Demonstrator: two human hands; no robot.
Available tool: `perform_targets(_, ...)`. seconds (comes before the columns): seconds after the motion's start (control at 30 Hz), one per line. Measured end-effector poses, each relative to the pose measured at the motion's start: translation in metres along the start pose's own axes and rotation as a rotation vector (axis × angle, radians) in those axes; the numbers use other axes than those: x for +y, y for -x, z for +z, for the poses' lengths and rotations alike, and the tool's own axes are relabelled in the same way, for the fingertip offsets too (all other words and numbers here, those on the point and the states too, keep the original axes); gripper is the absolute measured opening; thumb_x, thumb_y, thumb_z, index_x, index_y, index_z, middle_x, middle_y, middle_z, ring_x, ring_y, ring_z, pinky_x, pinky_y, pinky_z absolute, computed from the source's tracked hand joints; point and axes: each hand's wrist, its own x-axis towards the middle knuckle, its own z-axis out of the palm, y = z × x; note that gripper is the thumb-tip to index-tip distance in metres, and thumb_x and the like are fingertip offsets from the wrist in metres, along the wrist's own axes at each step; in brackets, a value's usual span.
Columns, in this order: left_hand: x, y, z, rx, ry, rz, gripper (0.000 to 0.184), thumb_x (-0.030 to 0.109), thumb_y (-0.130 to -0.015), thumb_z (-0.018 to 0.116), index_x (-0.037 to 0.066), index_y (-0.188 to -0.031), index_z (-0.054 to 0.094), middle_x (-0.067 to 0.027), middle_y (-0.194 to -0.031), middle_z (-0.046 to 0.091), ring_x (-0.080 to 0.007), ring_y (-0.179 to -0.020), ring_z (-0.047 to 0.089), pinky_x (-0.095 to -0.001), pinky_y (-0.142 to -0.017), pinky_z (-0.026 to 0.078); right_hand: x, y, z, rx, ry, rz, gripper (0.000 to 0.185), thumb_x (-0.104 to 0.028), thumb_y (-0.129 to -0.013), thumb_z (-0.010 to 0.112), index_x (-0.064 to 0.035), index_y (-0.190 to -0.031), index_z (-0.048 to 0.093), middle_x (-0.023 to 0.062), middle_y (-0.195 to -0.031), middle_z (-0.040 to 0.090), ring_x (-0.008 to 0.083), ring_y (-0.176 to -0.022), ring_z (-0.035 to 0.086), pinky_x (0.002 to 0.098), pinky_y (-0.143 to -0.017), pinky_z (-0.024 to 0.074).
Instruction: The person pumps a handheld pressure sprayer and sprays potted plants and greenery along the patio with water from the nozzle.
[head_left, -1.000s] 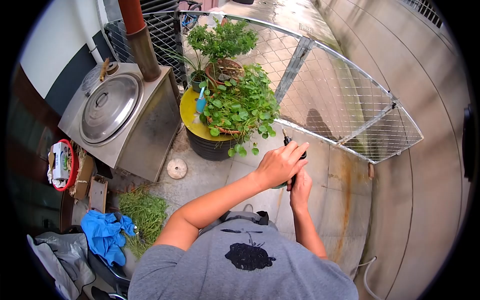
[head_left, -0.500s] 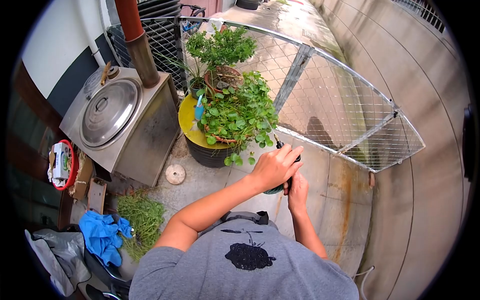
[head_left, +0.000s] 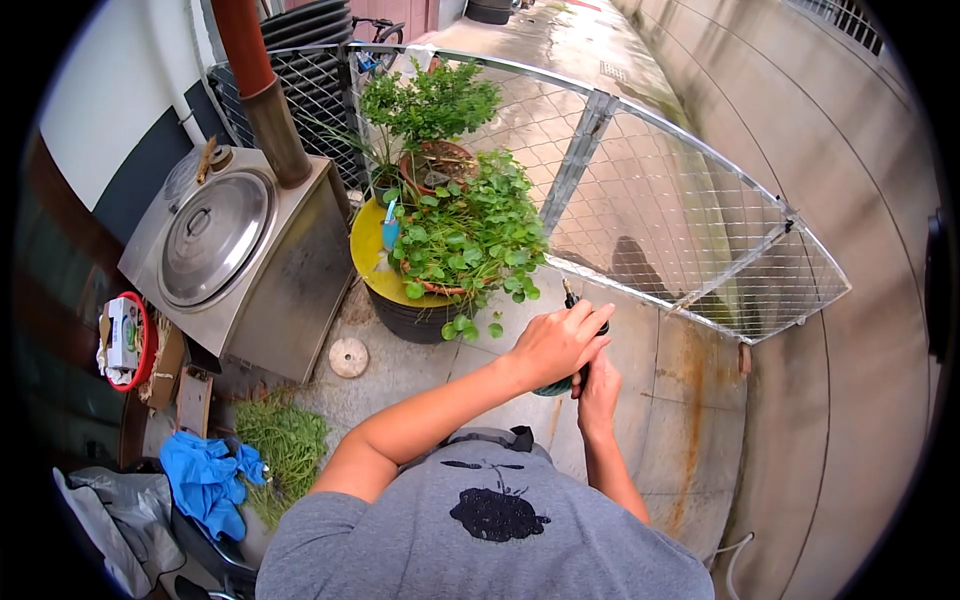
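In front of my body, both hands are closed on a spray bottle (head_left: 553, 388) with a dark green body, a black top and a thin brass-coloured nozzle. My left hand (head_left: 556, 340) lies over its top, fingers pointing right. Lower down and to the right, my right hand (head_left: 598, 388) wraps round it, and most of the bottle is hidden behind the hands. The nozzle points forward, just right of a leafy green potted plant (head_left: 470, 235). That plant stands on a round yellow board (head_left: 370, 255) on a black tub (head_left: 412, 318).
A chain-link gate (head_left: 665, 180) stands ahead, with a wall (head_left: 830, 300) on the right. To the left are a steel stove (head_left: 285, 280) with a round lid, a pale disc (head_left: 349, 357), cut grass (head_left: 282, 440) and a blue cloth (head_left: 208, 480). A shrub (head_left: 425, 105) grows in another pot.
My hands have shifted slightly right and down with the spray bottle. Its nozzle now stands farther from the leaves. The view has turned a little.
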Motion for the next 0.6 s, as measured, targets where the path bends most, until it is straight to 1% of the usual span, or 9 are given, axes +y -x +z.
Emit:
perform_targets(0.2, -0.002, 0.003, 0.009, 0.009, -0.006, 0.000, 0.042, 0.029, -0.089, 0.068, 0.007, -0.124, 0.063, -0.0095, -0.090, 0.059, -0.0278, -0.070, 0.066, -0.0378, -0.057, 0.054, 0.007, 0.003, -0.003, -0.006, -0.027, 0.002, 0.050, -0.039, -0.108, 0.038, -0.0054, -0.074, 0.053, -0.0013, -0.059, 0.049, 0.0059, -0.048, 0.042, 0.0234, -0.043, 0.0319)
perform_targets(0.33, -0.001, 0.006, 0.005, 0.006, -0.031, -0.009, 0.041, 0.029, -0.088, 0.069, 0.008, -0.123, 0.063, -0.0098, -0.090, 0.060, -0.0287, -0.069, 0.066, -0.0378, -0.057, 0.054, 0.005, 0.006, 0.000, -0.011, -0.031, 0.019, 0.049, -0.038, -0.108, 0.039, -0.0063, -0.075, 0.057, -0.0019, -0.060, 0.051, 0.0053, -0.047, 0.044, 0.0226, -0.042, 0.0331)
perform_targets(0.47, 0.001, 0.007, -0.001, 0.028, -0.028, -0.019, 0.040, 0.029, -0.087, 0.070, 0.010, -0.122, 0.064, -0.0107, -0.089, 0.060, -0.0288, -0.068, 0.066, -0.0378, -0.056, 0.054, 0.006, 0.007, 0.002, -0.048, -0.043, 0.016, 0.047, -0.037, -0.108, 0.040, -0.0066, -0.076, 0.057, -0.0028, -0.060, 0.050, 0.0049, -0.048, 0.043, 0.0226, -0.043, 0.0326)
perform_targets(0.57, 0.008, 0.006, -0.011, 0.022, -0.013, -0.046, 0.036, 0.028, -0.089, 0.068, 0.008, -0.119, 0.064, -0.0109, -0.086, 0.060, -0.0291, -0.070, 0.066, -0.0384, -0.056, 0.053, 0.003, 0.007, 0.002, -0.105, 0.028, 0.004, 0.049, -0.040, -0.109, 0.033, -0.0058, -0.084, 0.058, -0.0023, -0.060, 0.047, 0.0055, -0.048, 0.042, 0.0217, -0.045, 0.0332)
perform_targets(0.6, 0.009, 0.006, -0.013, 0.022, -0.011, -0.051, 0.036, 0.028, -0.089, 0.068, 0.008, -0.119, 0.064, -0.0111, -0.086, 0.060, -0.0291, -0.070, 0.066, -0.0384, -0.056, 0.053, 0.000, 0.008, 0.003, -0.109, 0.039, -0.006, 0.050, -0.041, -0.109, 0.033, -0.0059, -0.083, 0.057, -0.0022, -0.060, 0.047, 0.0055, -0.048, 0.042, 0.0219, -0.045, 0.0332)
